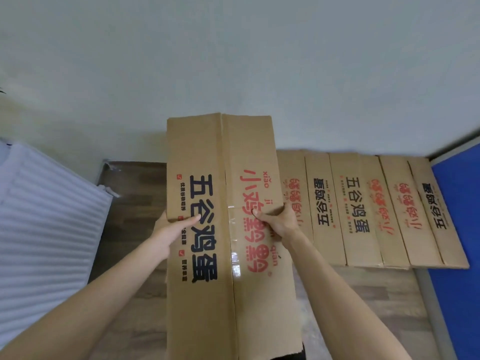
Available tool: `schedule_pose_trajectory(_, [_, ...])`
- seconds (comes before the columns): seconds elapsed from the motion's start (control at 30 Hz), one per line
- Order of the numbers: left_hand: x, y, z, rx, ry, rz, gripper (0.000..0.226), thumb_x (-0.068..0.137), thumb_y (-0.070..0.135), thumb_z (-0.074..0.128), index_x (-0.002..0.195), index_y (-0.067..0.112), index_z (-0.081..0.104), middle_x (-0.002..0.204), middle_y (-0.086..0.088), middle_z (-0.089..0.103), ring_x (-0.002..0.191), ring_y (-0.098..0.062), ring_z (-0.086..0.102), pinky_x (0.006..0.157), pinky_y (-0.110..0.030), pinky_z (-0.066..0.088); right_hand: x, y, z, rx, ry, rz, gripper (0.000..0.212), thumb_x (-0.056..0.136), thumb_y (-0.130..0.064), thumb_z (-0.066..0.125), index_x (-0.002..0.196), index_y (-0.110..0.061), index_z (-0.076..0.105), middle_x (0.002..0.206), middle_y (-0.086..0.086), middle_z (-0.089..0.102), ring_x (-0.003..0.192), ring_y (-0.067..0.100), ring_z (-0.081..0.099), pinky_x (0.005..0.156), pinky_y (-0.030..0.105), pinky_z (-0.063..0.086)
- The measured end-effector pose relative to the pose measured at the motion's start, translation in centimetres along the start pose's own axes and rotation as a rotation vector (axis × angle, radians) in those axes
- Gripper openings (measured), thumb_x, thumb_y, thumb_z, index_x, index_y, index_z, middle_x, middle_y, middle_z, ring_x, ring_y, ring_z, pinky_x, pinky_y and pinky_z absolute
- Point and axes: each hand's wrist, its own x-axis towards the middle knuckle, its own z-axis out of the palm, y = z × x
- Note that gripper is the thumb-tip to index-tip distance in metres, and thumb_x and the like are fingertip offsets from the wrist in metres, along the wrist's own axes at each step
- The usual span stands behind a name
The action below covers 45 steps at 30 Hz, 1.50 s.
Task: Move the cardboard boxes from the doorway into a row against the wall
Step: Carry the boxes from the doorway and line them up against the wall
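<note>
I hold a long brown cardboard box (205, 157) upright in front of me, printed with black and red Chinese characters. My left hand (172, 229) grips its left edge, thumb across the front face. My right hand (279, 220) grips the right edge at about the same height. To the right, several matching cardboard boxes (363, 211) lie side by side in a row on the floor, their far ends against the white wall (259, 61). The held box overlaps the leftmost box of that row.
A white ribbed panel (46, 224) fills the left side. A blue panel with a grey frame (457, 229) bounds the row on the right. Wood-pattern floor (135, 193) shows between the ribbed panel and the held box, and in front of the row.
</note>
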Motion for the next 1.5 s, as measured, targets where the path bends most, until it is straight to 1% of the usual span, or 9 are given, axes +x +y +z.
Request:
schedule_pose_trajectory(0.1, [8.9,-0.1,1.0,0.071,0.033,-0.024,0.088,0.07,0.028,0.092,0.147,0.022,0.05,0.134,-0.007,0.065,0.128,-0.033,0.057,0.108,-0.059,0.044,7.7,0.8,2.4,0.022,-0.007,0.047,0.089,0.059,-0.046,0.095,0.131,-0.018,0.049,0.12,0.003,0.069,0.109,0.023,0.069,0.094,0.05,0.059])
schedule_pose_trajectory(0.23, [18.5,-1.1,3.0,0.119,0.014,-0.049,0.088,0.071,0.028,0.091,0.147,0.02,0.049,0.13,-0.005,0.065,0.117,-0.026,0.058,0.094,-0.048,0.046,16.6,3.0,4.2,0.061,-0.002,0.067,0.08,0.073,-0.037,0.091,0.137,-0.014,0.05,0.121,0.004,0.069,0.107,0.02,0.069,0.08,0.035,0.058])
schedule_pose_trajectory(0.37, [26.9,-4.6,5.5,0.162,0.018,-0.08,0.091,0.072,0.029,0.091,0.151,0.02,0.046,0.138,-0.006,0.063,0.123,-0.028,0.058,0.098,-0.051,0.046,24.2,7.1,5.2,0.06,0.002,0.136,0.077,0.076,-0.034,0.09,0.138,-0.014,0.048,0.124,0.004,0.067,0.112,0.022,0.066,0.081,0.039,0.059])
schedule_pose_trajectory(0.53, [33.3,-8.1,8.8,0.189,0.005,-0.165,0.089,0.071,0.03,0.091,0.149,0.024,0.047,0.136,-0.003,0.064,0.12,-0.026,0.059,0.099,-0.052,0.048,31.0,11.5,4.7,0.028,0.041,0.199,0.083,0.074,-0.036,0.09,0.141,-0.014,0.047,0.13,0.006,0.063,0.12,0.024,0.062,0.099,0.048,0.055])
schedule_pose_trajectory(0.73, [38.2,-9.3,12.0,0.191,-0.002,-0.196,0.082,0.077,0.025,0.087,0.149,0.022,0.047,0.131,-0.002,0.064,0.116,-0.025,0.058,0.092,-0.048,0.046,36.1,13.1,4.1,0.023,0.053,0.232,0.077,0.076,-0.039,0.088,0.138,-0.018,0.047,0.126,0.002,0.062,0.117,0.023,0.06,0.097,0.045,0.055])
schedule_pose_trajectory(1.03, [43.7,-10.0,15.2,0.219,-0.024,-0.213,0.083,0.074,0.029,0.089,0.147,0.024,0.049,0.133,-0.002,0.066,0.123,-0.027,0.06,0.097,-0.052,0.048,42.0,14.2,3.3,-0.015,0.087,0.25,0.082,0.074,-0.043,0.088,0.14,-0.019,0.046,0.131,0.003,0.061,0.121,0.024,0.059,0.105,0.05,0.051])
schedule_pose_trajectory(1.2, [46.3,-9.6,16.7,0.232,-0.045,-0.199,0.088,0.066,0.032,0.092,0.145,0.027,0.052,0.132,-0.002,0.068,0.124,-0.028,0.061,0.107,-0.061,0.046,43.5,14.4,2.5,-0.062,0.15,0.218,0.075,0.08,-0.036,0.086,0.141,-0.015,0.048,0.126,0.001,0.06,0.111,0.019,0.057,0.091,0.036,0.054])
schedule_pose_trajectory(1.33, [47.7,-9.9,17.9,0.252,-0.01,-0.126,0.094,0.075,0.028,0.089,0.155,0.03,0.04,0.144,0.0,0.059,0.133,-0.028,0.055,0.105,-0.059,0.048,45.2,14.8,3.8,-0.37,0.33,0.052,0.063,0.08,-0.03,0.086,0.137,-0.019,0.06,0.13,0.003,0.064,0.103,0.02,0.069,0.085,0.036,0.063])
schedule_pose_trajectory(1.5, [47.9,-11.7,19.0,0.371,0.07,-0.054,0.105,0.078,0.028,0.088,0.162,0.028,0.025,0.159,-0.003,0.046,0.147,-0.031,0.042,0.115,-0.064,0.039,44.8,16.3,6.1,-0.485,0.197,-0.051,0.055,0.095,-0.012,0.07,0.147,-0.013,0.053,0.148,0.004,0.048,0.126,0.023,0.058,0.108,0.039,0.052])
